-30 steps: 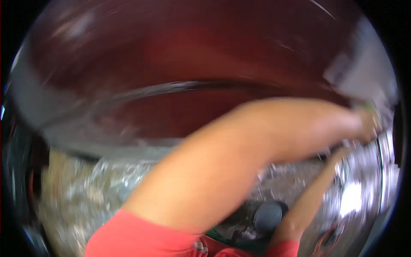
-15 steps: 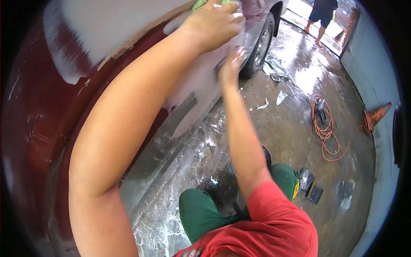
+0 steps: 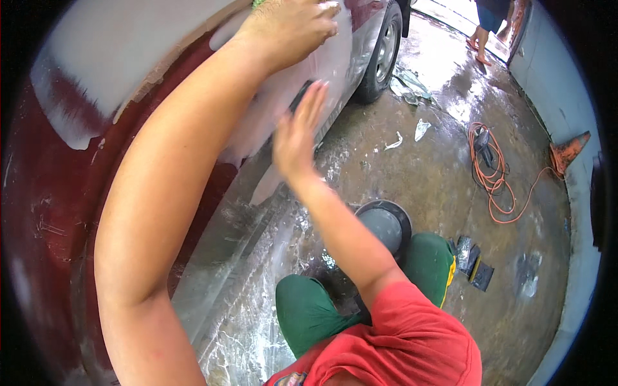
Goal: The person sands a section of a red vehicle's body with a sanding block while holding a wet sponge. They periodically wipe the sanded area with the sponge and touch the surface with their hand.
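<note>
My left hand (image 3: 293,32) is at the top, against the car's side, fingers curled. Only a sliver of a green sponge or cloth (image 3: 257,3) shows past that hand. Lower on the same panel, my right hand (image 3: 299,132) lies with its fingers extended over a dark flat sanding block (image 3: 301,96), pressed to the surface. Motion blurs part of this hand. The car door (image 3: 328,61) is dark red, with patches of pale grey filler and whitish wet smears. Wet suds cling to the left fingertips.
A black bucket of greyish water (image 3: 381,226) stands by my right knee. The car's wheel (image 3: 385,55) is ahead. An orange cable (image 3: 492,174) lies coiled near a traffic cone (image 3: 569,153). Dark pads (image 3: 475,262) and crumpled plastic (image 3: 409,87) lie on the wet floor. A person stands in the doorway.
My right hand has slid down and left along the panel with the sanding block. My left hand has shifted left. More of the bucket shows. The person in the doorway has changed stance.
</note>
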Demonstrator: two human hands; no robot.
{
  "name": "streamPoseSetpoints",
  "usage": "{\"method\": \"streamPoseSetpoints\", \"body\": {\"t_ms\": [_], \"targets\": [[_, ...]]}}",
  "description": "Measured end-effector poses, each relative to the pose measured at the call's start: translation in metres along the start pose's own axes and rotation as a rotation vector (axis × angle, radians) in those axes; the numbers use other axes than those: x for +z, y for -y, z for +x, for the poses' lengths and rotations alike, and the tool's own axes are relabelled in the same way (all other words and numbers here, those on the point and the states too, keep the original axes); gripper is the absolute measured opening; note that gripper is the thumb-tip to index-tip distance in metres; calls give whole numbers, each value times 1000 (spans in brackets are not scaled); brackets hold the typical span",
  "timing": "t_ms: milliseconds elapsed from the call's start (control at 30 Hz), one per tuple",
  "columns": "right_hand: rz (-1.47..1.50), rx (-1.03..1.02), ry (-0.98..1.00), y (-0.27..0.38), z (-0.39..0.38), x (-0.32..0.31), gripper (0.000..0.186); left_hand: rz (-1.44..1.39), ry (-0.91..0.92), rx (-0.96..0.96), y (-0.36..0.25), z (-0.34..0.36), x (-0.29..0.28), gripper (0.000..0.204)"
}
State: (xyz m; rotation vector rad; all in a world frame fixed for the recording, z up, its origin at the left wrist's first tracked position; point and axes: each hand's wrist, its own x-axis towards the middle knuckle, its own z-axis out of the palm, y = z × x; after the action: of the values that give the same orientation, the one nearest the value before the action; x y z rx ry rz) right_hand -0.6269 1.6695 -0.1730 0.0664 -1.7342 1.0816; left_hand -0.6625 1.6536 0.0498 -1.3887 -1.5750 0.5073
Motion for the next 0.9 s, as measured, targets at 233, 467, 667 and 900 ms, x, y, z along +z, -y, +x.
{"method": "streamPoseSetpoints", "body": {"t_ms": [233,467,667,900], "targets": [[100,244,-45,-71,126,-32,83,21,-59,-9,-3,12,0,19],[3,-23,-33,5,23,-1,80,46,27,3,2,4,-8,19],[-37,101,-41,-76,120,-21,75,10,-73,10,-2,11,4,18],[-1,-164,-60,-11,42,-1,79,30,-18,15,3,3,-5,18]]}}
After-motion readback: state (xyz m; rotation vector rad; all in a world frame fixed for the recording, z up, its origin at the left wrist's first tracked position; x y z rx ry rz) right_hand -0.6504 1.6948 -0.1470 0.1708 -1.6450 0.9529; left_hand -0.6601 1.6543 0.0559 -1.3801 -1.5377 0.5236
